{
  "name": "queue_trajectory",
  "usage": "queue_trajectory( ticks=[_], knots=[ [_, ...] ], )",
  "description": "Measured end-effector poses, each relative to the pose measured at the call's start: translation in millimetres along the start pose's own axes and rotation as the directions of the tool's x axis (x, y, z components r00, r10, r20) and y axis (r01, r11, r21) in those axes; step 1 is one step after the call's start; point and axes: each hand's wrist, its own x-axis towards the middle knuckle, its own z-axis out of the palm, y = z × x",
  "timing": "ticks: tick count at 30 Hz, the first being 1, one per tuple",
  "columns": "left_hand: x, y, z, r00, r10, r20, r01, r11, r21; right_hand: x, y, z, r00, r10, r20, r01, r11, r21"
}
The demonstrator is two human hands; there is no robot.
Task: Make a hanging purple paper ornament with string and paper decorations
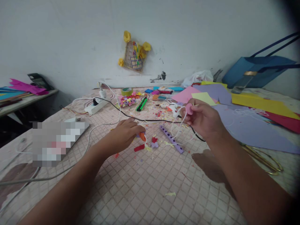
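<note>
My right hand (203, 120) is raised over the table, pinching a small round pink paper piece (188, 109). A thin white string (179, 125) hangs in loops beside it, down toward the table. My left hand (125, 134) rests low over the tabletop, its fingers closed around a small orange paper piece (142, 136) with a bit of purple beside it; white string shows just under it. Close by lie a red paper strip (139, 147), a small lilac flower-shaped cutout (154, 145) and a purple strip with dark punched spots (172, 139).
A black cable (150, 120) crosses behind my hands from a white power strip (95, 107). Further back are a green cutter (142, 104), a roll of tape (127, 91) and paper scraps. Purple sheets (253, 131), gold scissors-like handles (264, 159) and a blue bag (253, 72) sit right.
</note>
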Motion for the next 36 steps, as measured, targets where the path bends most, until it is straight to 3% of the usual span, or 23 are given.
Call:
queue_trajectory(
  ticks=[7, 16, 20, 26, 30, 36],
  knots=[
    [1.5, -10.7, 6.4, 1.000, -0.018, 0.000, 0.018, 0.999, -0.027, -3.5, 1.1, 10.3, 0.999, 0.018, 0.049, -0.018, 1.000, 0.009],
    [1.9, -2.7, 6.8, 0.998, -0.062, 0.014, 0.063, 0.998, -0.019, -12.1, 3.3, 27.6, 0.984, 0.060, 0.168, -0.066, 0.997, 0.026],
    [4.7, 14.6, 5.0, 0.994, -0.007, -0.105, -0.011, 0.985, -0.172, -18.6, 4.9, 36.1, 0.971, 0.093, 0.220, -0.106, 0.993, 0.048],
    [7.6, 53.6, 4.9, 0.991, 0.112, -0.067, -0.131, 0.842, -0.523, -24.8, 9.5, 40.8, 0.958, 0.068, 0.278, -0.088, 0.994, 0.061],
    [9.1, 64.3, 9.0, 0.991, 0.126, -0.039, -0.126, 0.810, -0.573, -22.8, 9.7, 40.3, 0.964, 0.037, 0.264, -0.062, 0.994, 0.088],
    [9.1, 61.7, 9.9, 0.994, 0.100, -0.049, -0.110, 0.804, -0.584, -16.2, 3.5, 34.2, 0.981, 0.007, 0.194, -0.028, 0.994, 0.105]
  ],
)
